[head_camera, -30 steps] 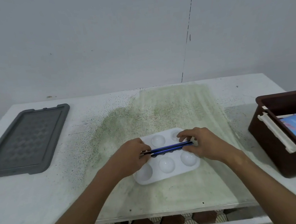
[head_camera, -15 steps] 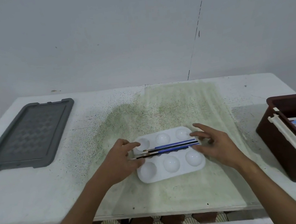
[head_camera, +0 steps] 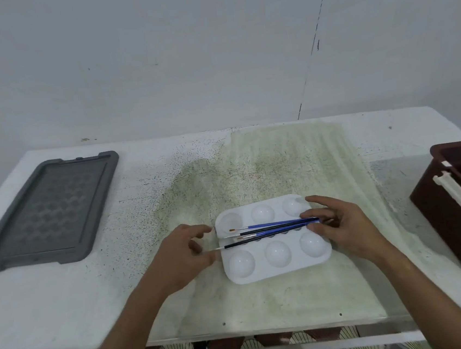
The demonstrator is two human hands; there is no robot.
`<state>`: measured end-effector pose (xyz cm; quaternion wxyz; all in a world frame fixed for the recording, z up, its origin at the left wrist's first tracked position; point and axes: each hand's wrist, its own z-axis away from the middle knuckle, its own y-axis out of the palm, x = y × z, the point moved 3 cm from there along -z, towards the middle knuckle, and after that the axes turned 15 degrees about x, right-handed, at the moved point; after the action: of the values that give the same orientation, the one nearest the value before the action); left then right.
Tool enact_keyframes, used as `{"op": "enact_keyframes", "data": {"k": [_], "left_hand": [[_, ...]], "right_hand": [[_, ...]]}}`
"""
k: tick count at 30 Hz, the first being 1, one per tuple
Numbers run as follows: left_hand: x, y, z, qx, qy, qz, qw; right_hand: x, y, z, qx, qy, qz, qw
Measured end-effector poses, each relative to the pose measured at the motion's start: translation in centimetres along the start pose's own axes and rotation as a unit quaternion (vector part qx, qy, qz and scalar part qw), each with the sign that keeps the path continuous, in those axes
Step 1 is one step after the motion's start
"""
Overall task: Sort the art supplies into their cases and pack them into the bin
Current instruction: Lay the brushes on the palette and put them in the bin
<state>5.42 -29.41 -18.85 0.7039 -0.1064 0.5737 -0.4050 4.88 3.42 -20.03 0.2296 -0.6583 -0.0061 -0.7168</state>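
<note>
Paintbrushes [head_camera: 272, 229] crosswise along palette [head_camera: 278, 266]; bristle tips leftward, toward left hand [head_camera: 180, 253]

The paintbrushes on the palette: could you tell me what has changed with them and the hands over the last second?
Both hands let go. The left hand drew back off the tips; the right hand opened, fingers still touching the handle ends. The paintbrushes, gripped as a tight bundle before, now lie fanned across the white palette. Palette, grey tray and brown bin stayed put.
</note>
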Motion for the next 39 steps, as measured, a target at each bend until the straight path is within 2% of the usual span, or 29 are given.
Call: {"op": "enact_keyframes", "data": {"k": [4, 11, 16, 20, 27, 34, 39], "left_hand": [[0.7, -0.7, 0.4, 0.000, -0.013, -0.023, 1.000], [-1.0, 0.9, -0.7, 0.005, 0.016, -0.031, 0.999], [-1.5, 1.2, -1.0, -0.054, 0.013, -0.011, 0.998], [-1.5, 1.9, -0.8, -0.015, 0.017, 0.019, 1.000], [-1.4, 2.3, -1.4, -0.011, 0.020, 0.000, 1.000], [-0.9, 1.6, -1.5, -0.001, 0.020, 0.038, 0.999], [-5.8, -1.1, -2.7, 0.013, 0.062, 0.030, 0.998]], "right_hand": [[0.0, -0.1, 0.0, -0.001, 0.003, -0.011, 1.000], [0.1, -0.2, -0.2, 0.025, 0.008, -0.006, 1.000], [-0.1, -0.5, -0.2, 0.044, 0.013, -0.021, 0.999], [0.0, -0.3, -0.1, 0.041, 0.015, -0.034, 0.998], [0.1, 0.4, -0.1, 0.026, 0.025, -0.067, 0.997], [1.1, 1.3, 0.4, -0.001, 0.033, -0.073, 0.997], [5.3, -2.2, 2.0, -0.035, -0.002, -0.029, 0.999]]}}
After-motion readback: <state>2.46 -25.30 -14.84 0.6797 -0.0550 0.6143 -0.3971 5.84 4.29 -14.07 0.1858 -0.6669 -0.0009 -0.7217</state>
